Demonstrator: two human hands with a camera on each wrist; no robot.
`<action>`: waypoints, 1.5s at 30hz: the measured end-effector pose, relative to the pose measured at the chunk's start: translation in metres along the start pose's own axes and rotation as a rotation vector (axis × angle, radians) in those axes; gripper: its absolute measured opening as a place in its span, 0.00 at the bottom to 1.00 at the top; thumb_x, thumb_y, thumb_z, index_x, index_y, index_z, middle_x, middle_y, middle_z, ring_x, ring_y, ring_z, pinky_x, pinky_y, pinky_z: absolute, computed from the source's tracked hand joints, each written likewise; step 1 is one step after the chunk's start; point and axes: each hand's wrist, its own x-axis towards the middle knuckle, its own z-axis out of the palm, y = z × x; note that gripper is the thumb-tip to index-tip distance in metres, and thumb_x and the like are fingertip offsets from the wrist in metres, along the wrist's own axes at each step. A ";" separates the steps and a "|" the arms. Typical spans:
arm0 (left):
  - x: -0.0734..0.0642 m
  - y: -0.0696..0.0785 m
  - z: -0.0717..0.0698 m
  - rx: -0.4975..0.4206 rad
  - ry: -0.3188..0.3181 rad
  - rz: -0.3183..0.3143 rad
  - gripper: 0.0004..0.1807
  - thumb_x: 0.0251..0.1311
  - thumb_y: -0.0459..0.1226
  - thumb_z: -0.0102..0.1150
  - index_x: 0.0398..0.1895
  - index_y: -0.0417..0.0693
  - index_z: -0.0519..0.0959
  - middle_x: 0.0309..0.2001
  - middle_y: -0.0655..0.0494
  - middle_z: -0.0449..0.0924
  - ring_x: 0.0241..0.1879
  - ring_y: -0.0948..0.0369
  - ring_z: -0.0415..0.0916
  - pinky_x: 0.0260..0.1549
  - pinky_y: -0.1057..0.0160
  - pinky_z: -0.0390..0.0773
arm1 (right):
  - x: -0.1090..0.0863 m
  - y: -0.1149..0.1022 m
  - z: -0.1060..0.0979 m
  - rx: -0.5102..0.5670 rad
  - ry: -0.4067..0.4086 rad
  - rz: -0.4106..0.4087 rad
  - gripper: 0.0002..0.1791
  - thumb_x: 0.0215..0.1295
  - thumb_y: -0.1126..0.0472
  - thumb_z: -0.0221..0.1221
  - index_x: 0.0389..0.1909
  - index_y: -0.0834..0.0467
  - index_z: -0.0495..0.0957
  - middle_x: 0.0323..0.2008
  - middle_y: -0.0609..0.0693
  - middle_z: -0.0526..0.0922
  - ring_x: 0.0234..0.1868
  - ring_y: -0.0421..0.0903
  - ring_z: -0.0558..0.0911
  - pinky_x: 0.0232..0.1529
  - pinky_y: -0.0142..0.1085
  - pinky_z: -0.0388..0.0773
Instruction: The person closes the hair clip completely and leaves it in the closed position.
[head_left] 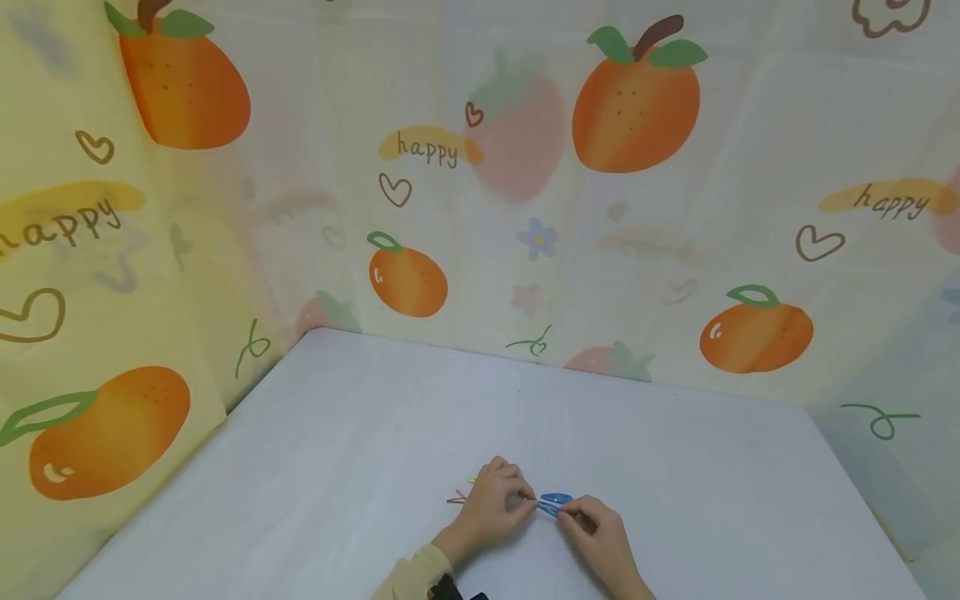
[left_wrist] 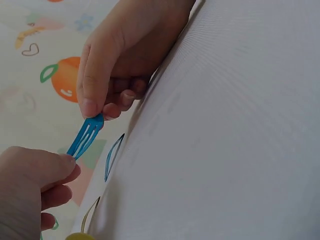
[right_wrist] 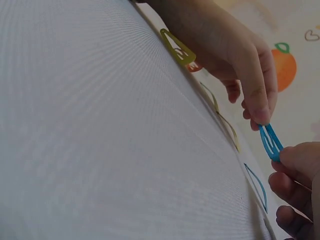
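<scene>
Between my two hands is a blue snap hair clip (left_wrist: 86, 137), slotted along its middle and held at both ends. My left hand (head_left: 491, 502) pinches one end between thumb and forefinger. The opposite end is gripped by the thumb and fingertips of my right hand (head_left: 600, 537). Just behind it on the white table lies a second blue hair clip (head_left: 557, 497), seen nearly edge-on in both wrist views. In the head view my left hand partly hides other clips beside it.
Left of my left hand are an orange-brown clip (head_left: 456, 501) and a yellow-green clip (head_left: 472, 480). The right wrist view shows an olive-yellow clip (right_wrist: 186, 58) near the left forearm. A fruit-printed curtain (head_left: 517, 267) rises along the back and sides of the white table (head_left: 360, 417).
</scene>
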 end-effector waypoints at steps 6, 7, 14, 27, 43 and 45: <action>-0.001 -0.005 0.002 -0.002 -0.006 0.028 0.03 0.49 0.40 0.63 0.22 0.55 0.80 0.25 0.69 0.69 0.31 0.68 0.61 0.35 0.68 0.62 | 0.002 -0.001 0.000 0.012 -0.034 0.008 0.05 0.52 0.70 0.61 0.26 0.57 0.78 0.22 0.39 0.73 0.23 0.35 0.68 0.23 0.29 0.67; -0.001 -0.005 0.002 -0.007 -0.010 0.032 0.03 0.49 0.40 0.63 0.22 0.55 0.80 0.25 0.69 0.70 0.31 0.68 0.62 0.35 0.68 0.63 | 0.002 -0.001 0.001 0.008 -0.044 0.014 0.05 0.53 0.70 0.61 0.26 0.57 0.78 0.23 0.39 0.73 0.23 0.35 0.68 0.23 0.29 0.67; -0.001 -0.002 -0.002 -0.048 -0.094 0.054 0.03 0.52 0.39 0.61 0.24 0.53 0.81 0.28 0.68 0.74 0.33 0.68 0.63 0.36 0.68 0.63 | 0.001 -0.001 0.003 -0.108 -0.107 -0.038 0.10 0.55 0.75 0.56 0.28 0.56 0.74 0.27 0.36 0.72 0.28 0.35 0.69 0.28 0.32 0.68; -0.002 -0.002 -0.005 -0.076 -0.168 0.049 0.04 0.53 0.40 0.59 0.25 0.52 0.81 0.30 0.67 0.75 0.35 0.68 0.63 0.36 0.70 0.62 | 0.003 -0.002 -0.002 -0.038 -0.169 0.089 0.08 0.58 0.72 0.55 0.28 0.56 0.76 0.28 0.40 0.75 0.29 0.37 0.70 0.31 0.32 0.69; 0.008 0.004 -0.009 -0.426 -0.158 -0.136 0.04 0.50 0.34 0.62 0.21 0.47 0.80 0.25 0.66 0.76 0.28 0.70 0.62 0.30 0.72 0.63 | 0.009 -0.040 -0.009 0.072 -0.035 0.001 0.08 0.53 0.81 0.53 0.25 0.67 0.73 0.19 0.52 0.71 0.18 0.38 0.65 0.18 0.28 0.63; 0.008 0.005 -0.009 -0.439 -0.164 -0.166 0.04 0.50 0.34 0.62 0.21 0.47 0.80 0.25 0.65 0.76 0.28 0.70 0.63 0.30 0.71 0.64 | 0.009 -0.039 -0.009 0.084 -0.043 0.014 0.07 0.53 0.81 0.53 0.25 0.68 0.74 0.18 0.51 0.70 0.18 0.37 0.64 0.18 0.28 0.63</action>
